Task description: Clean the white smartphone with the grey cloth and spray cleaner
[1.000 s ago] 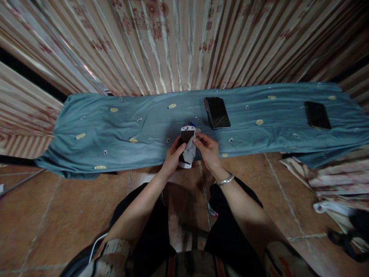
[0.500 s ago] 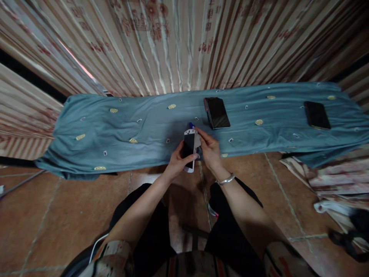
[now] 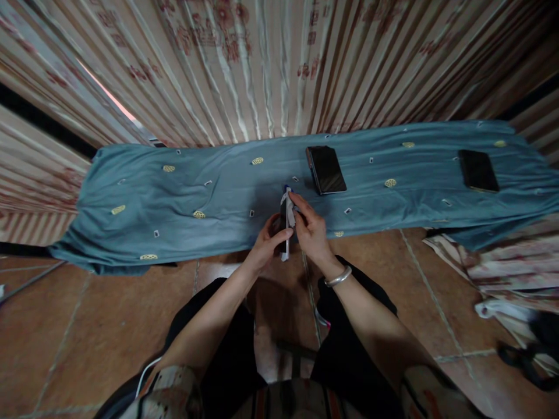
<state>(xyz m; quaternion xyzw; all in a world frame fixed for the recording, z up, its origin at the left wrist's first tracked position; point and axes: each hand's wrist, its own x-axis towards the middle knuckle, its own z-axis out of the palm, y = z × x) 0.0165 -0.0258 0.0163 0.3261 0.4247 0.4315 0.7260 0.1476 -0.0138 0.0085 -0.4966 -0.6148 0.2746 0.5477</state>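
My left hand [image 3: 265,241] is closed around the lower part of a white-framed smartphone [image 3: 287,233], its thumb on the near side. The phone is tilted so that its narrow edge faces me, and its dark screen turns to the left. Against the phone's right side, my right hand [image 3: 312,230] pinches a thin grey-white piece [image 3: 292,216]; whether it is cloth, paper or a cover I cannot tell. A small blue object [image 3: 287,188] shows just past the phone's top end, mostly hidden. My right wrist wears a silver bracelet [image 3: 339,277].
Teal patterned cloth [image 3: 227,203] covers a long, narrow bench or table. On it lie a black phone-like device [image 3: 328,170], resting on something reddish at its left edge, and a dark flat device [image 3: 478,170] farther right. Pleated curtains [image 3: 262,70] hang behind; brown floor tiles [image 3: 56,337] lie below.
The phone has turned from showing its screen to nearly edge-on. My right fingers have moved up along its right side with the grey-white piece. The view has shifted slightly.
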